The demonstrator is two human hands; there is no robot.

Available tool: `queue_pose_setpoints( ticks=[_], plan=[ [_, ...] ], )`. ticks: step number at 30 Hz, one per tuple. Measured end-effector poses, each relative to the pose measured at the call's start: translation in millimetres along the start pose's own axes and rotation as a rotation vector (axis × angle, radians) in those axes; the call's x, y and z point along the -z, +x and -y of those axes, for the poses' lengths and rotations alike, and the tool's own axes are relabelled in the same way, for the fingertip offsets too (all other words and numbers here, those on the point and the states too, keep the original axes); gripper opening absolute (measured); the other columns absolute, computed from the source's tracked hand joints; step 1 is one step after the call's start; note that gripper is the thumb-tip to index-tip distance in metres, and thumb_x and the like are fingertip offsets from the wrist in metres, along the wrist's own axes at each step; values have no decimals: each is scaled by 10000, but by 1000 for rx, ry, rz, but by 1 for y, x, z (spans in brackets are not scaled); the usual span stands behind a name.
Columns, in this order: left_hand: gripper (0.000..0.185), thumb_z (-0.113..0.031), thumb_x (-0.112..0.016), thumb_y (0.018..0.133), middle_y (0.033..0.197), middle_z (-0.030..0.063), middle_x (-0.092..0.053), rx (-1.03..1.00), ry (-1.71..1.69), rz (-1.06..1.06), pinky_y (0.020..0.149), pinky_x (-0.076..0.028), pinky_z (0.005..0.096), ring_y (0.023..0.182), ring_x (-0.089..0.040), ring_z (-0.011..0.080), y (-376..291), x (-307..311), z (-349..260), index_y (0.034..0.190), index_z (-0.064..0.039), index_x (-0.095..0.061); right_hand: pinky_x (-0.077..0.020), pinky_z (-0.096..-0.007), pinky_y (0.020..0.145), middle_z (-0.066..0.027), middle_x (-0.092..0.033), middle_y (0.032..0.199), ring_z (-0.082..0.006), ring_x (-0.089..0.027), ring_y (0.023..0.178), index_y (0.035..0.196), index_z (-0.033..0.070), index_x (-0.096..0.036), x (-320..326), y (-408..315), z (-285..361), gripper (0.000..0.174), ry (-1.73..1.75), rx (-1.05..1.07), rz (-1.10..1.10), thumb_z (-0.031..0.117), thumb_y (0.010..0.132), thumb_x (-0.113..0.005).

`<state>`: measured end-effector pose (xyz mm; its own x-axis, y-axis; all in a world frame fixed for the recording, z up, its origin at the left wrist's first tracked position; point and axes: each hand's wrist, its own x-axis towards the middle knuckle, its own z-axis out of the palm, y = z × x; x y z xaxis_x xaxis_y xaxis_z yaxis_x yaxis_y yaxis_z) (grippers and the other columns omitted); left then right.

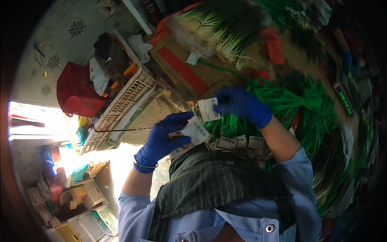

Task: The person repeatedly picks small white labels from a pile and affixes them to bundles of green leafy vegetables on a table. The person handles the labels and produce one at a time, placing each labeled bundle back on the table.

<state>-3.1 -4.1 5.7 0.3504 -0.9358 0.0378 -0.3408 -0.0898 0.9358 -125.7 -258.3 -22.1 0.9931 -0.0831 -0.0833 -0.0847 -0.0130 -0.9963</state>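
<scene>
Both my hands wear blue gloves. My left hand (pixel 164 137) grips a small stack of printed labels (pixel 196 132) bearing barcodes, with a bracelet round the wrist. A single printed card (pixel 208 109) is pinched by its right edge in my right hand (pixel 239 104), just above the stack. Several more barcode labels (pixel 228 142) lie loose against the front of my striped apron (pixel 217 181). Beyond them, partly behind my right hand, is green plastic netting (pixel 225 125). A thin dark rod (pixel 121 130) runs from a crate toward my left hand; its end is hidden.
Bundled scallions (pixel 229 39) lie at the top on the table. Green mesh bags (pixel 302 99) pile up at right, near a scale's lit display (pixel 344 98). A white plastic crate (pixel 121 106) and a red container (pixel 80 89) stand left. Another person's gloved hand (pixel 347 60) shows far right.
</scene>
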Motion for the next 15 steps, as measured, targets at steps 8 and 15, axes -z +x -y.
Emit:
queue_pose_setpoints(
  ticks=[8, 15],
  plan=[
    [278, -44, -731, 689, 1141, 174, -571, -120, -53, 5, 850, -458, 326, 1028, -565, 269, 18, -21, -12, 939, 39, -642, -456, -248, 720, -7, -572, 808, -91, -532, 749, 1052, 54, -572, -14, -3, 16, 368, -52, -20, 66, 93, 718, -720],
    [292, -64, -759, 649, 1034, 161, -611, -187, 31, -151, 803, -475, 318, 953, -591, 270, 17, -28, -3, 905, 26, -650, -447, -234, 710, 15, -533, 767, -74, -522, 723, 1135, 83, -526, -20, -5, 14, 434, -29, 100, 51, 22, 734, -682]
  ],
)
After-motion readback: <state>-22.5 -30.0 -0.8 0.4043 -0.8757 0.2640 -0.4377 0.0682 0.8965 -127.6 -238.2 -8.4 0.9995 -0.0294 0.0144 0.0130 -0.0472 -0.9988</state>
